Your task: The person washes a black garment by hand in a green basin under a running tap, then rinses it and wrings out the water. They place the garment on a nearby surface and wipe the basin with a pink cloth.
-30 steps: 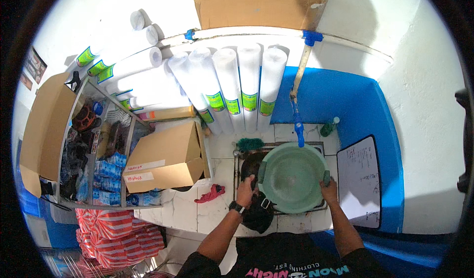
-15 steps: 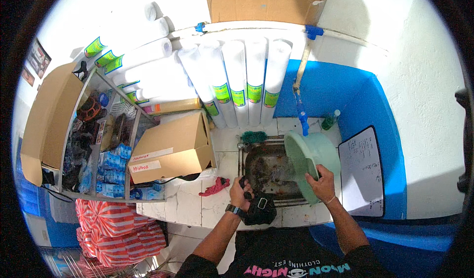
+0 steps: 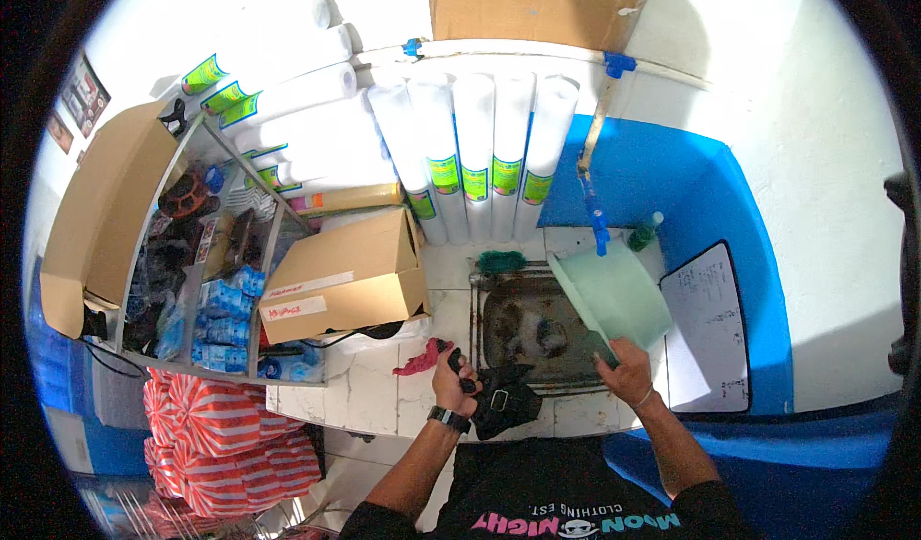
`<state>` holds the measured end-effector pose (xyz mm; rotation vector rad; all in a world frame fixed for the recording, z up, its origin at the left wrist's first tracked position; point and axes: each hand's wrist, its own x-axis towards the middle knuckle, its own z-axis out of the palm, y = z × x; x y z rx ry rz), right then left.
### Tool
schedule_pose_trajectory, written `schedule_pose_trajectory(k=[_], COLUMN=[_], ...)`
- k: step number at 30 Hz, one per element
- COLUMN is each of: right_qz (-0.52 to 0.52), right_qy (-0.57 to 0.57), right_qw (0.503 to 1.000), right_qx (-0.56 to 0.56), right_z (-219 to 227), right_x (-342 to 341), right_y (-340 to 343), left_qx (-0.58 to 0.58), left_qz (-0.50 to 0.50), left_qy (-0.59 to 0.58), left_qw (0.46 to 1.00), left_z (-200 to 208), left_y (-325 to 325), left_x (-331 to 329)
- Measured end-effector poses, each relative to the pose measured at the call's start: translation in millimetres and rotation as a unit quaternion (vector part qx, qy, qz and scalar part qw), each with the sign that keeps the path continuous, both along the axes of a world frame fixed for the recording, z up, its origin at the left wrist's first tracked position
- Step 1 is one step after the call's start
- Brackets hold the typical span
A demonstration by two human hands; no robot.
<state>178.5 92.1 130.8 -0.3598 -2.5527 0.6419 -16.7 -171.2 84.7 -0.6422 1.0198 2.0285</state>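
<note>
The left hand [image 3: 453, 383] curls fingers around black, buckled fabric [image 3: 519, 406]. The right hand [image 3: 628, 373] pinches a tilted, round, pale-green plastic basin [image 3: 625, 295].

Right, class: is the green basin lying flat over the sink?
No, the green basin is steeply tilted, held by the right hand, and the sink shows beside it.

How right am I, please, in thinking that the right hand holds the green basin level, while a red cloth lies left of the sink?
Not quite: the head view shows the green basin tilted steeply, not level, with its opening toward the left. The right hand does hold it, and the red cloth does lie left of the sink.
</note>
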Motion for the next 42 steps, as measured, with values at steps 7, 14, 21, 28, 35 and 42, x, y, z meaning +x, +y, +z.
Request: schedule_pose_trajectory(k=[7,14,21,28,35,42], right_qz=[-0.156,-0.131,-0.271,0.156,0.265,0.225], right_qy=[0.021,0.197,0.079,-0.029,-0.120,-0.166], right_qw=[0.934,0.724,0.773,0.962,0.887,0.759], right_qx=[-0.322,-0.649,-0.568,-0.223,-0.359,-0.588], right_z=[-14.2,-86.6,-153.4,-62.8,-21.1,-47.5], right_x=[10.1,19.3,28.7,-24.8,-110.0,-119.4], right_y=[16.4,37.5,76.3,-44.0,-140.0,-113.1], left_qx=[0.014,0.010,-0.001,0.021,-0.026,-0.123], left_qz=[0.039,0.080,0.169,0.151,-0.072,-0.208], left_qy=[-0.008,0.019,0.064,0.123,0.262,0.498], left_qw=[0.999,0.997,0.984,0.981,0.962,0.833], left_z=[33.6,48.4,21.3,-4.3,17.8,16.6], left_y=[-30.1,-54.7,-41.9,-12.3,-13.5,3.0], left_x=[1.8,8.5,30.4,40.5,37.7,32.0])
